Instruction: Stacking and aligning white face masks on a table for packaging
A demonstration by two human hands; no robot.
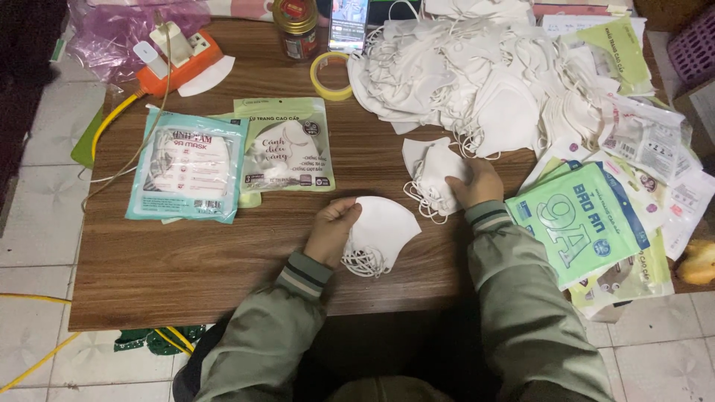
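Note:
My left hand [332, 230] grips the edge of a small stack of folded white face masks [381, 232] lying on the wooden table [186, 260], their ear loops bunched at the near side. My right hand [477, 182] rests on another white mask [433, 173] a little farther back, fingers closed on it. Beyond it lies a big loose heap of white masks [477, 74]. To the right sits a pile of flat green and white packaging bags [588, 223].
Two filled mask packets, one teal [188, 165] and one green [287, 145], lie at the left. At the back are an orange power strip [179, 59], a tape roll [331, 76], a jar [296, 28] and a phone [348, 24]. Yellow cable runs over the tiled floor.

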